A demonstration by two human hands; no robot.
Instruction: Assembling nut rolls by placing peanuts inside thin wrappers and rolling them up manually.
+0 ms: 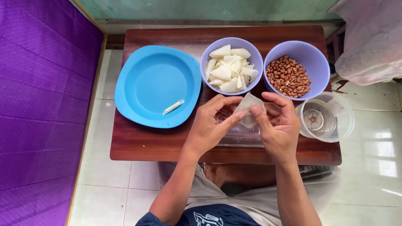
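A thin pale wrapper piece (248, 109) is held up between both hands just above the near middle of the wooden tabletop (146, 144), over a clear flat tray (240, 137). For the fold in hand to come out well, the sheet is best kept taut along one edge and rolled tightly from a corner, with light pressure only, since so thin a sheet would probably tear or crease

The left hand (209, 125) is closed narrowly on the wrapper's left edge, its fingers (229, 120) pinching from below. The right hand (278, 123) is likewise nearly closed, thumb and forefinger gripping the right edge

Far of the hands stands a lilac bowl of folded white wrappers (231, 67), to its right a lilac bowl of peanuts (289, 76). A blue plate (142, 62) at the left bears one thin rolled piece (173, 107). A clear cup (326, 118) sits at the right
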